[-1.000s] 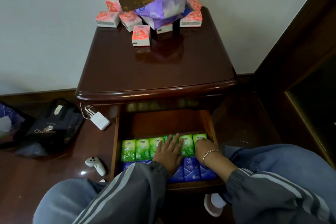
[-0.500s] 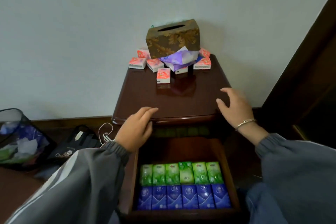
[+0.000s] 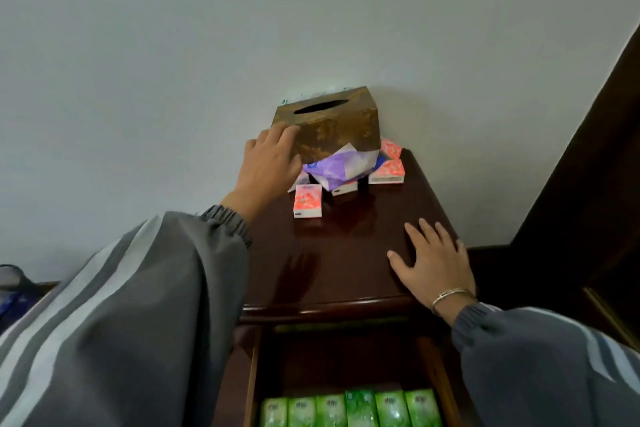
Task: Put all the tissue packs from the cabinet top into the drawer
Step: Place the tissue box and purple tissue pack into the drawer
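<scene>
Moved: your left hand (image 3: 268, 163), from the front edge to the pink tissue packs (image 3: 307, 205) at the back of the cabinet top (image 3: 346, 253), fingers loose, gripping nothing; right hand (image 3: 429, 262) flat there, fingers straight.

1. A brown-and-gold leaf pattern is shown on the tissue box (image 3: 332, 128), at the fingertips of the left hand (image 3: 268, 163).
2. Coral-pink print with white edges is seen on the tissue pack (image 3: 308, 200) just below that hand.
3. Purple and white are shown on the wrapper (image 3: 334, 168) to that hand's right.
4. Glossy dark red-brown is seen on the cabinet top (image 3: 346, 253) under the right hand (image 3: 433, 260).
5. Bright green is shown on the green packs (image 3: 360, 407) in the drawer (image 3: 252, 374), below the right hand.
6. Grey with paler stripes is seen on the sleeves (image 3: 121, 315).
</scene>
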Motion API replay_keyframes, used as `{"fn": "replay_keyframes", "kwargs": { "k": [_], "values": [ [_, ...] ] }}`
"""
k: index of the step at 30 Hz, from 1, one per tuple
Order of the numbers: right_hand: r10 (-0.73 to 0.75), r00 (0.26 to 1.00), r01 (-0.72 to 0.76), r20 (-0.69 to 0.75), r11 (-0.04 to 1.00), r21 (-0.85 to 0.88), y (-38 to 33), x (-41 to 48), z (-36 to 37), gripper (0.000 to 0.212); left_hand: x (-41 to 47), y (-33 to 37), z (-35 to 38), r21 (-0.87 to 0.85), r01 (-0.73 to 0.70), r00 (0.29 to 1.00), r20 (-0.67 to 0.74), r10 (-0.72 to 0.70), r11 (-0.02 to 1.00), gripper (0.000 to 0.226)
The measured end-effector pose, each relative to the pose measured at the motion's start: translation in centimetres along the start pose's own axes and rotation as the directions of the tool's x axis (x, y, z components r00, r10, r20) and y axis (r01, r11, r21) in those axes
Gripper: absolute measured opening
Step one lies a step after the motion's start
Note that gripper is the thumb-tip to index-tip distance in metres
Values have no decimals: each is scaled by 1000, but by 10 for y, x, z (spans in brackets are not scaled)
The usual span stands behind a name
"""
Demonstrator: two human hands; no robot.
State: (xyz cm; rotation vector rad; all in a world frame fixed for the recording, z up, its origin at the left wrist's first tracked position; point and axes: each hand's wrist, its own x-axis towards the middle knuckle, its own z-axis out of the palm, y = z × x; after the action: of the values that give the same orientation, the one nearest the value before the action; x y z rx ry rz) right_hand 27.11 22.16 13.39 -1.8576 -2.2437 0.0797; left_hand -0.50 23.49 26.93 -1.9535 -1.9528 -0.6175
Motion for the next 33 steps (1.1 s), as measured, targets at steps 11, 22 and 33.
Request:
{"fn": "replay_keyframes", "kwargs": {
  "k": [11,22,33],
  "values": [
    [2,999,-2,-43,1000,7,2,1,7,74,91,7,40,40,26,982,188,-33,999,54],
    [7,1000,-6,-20,999,42,0,-3,-2,66,26,17,-26,-117,2,963,-268,-34,993,53],
    [32,999,-32,-5,998,56,-3,-4,-8,62,-180,-35,-75,-29,204,979,21,-203,979,57]
  ]
}}
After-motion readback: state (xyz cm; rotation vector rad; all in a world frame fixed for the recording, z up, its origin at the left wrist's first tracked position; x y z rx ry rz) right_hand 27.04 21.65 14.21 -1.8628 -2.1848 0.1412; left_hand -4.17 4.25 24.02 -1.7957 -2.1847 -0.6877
